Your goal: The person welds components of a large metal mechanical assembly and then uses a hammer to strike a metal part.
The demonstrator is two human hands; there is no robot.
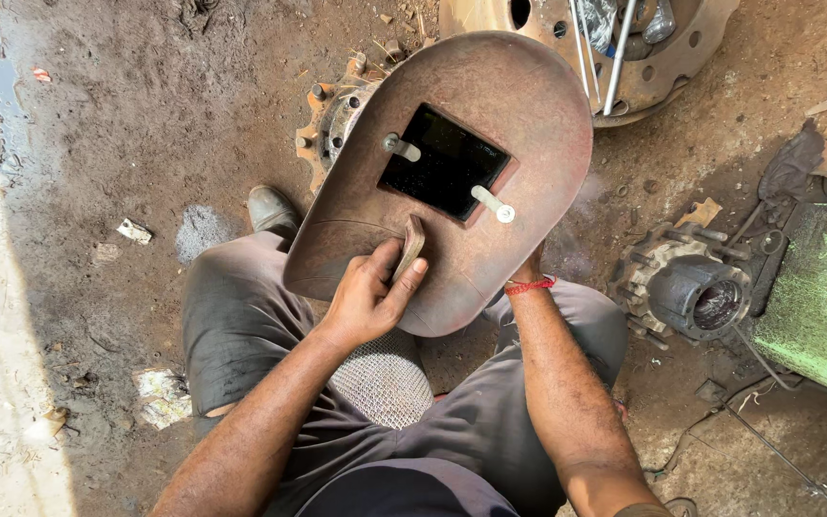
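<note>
My left hand (368, 295) grips the wooden handle (412, 245) of a rusty brown hand-held welding shield (519, 105), held up in front of me. The shield has a dark rectangular glass window (444, 161) fixed by two small metal clips. My right hand is hidden behind the shield; only the right forearm and a red thread on the wrist (529, 286) show. A metal hub (335, 120) lies partly hidden behind the shield's left edge. I squat with grey trousers (241, 325) over a dirt floor.
A grey wheel hub with studs (691, 292) lies on the ground at right, next to a green box (820, 297). A large rusty disc with rods (614, 48) sits at the top. A shoe (272, 209) and paper scraps (160, 394) lie at left.
</note>
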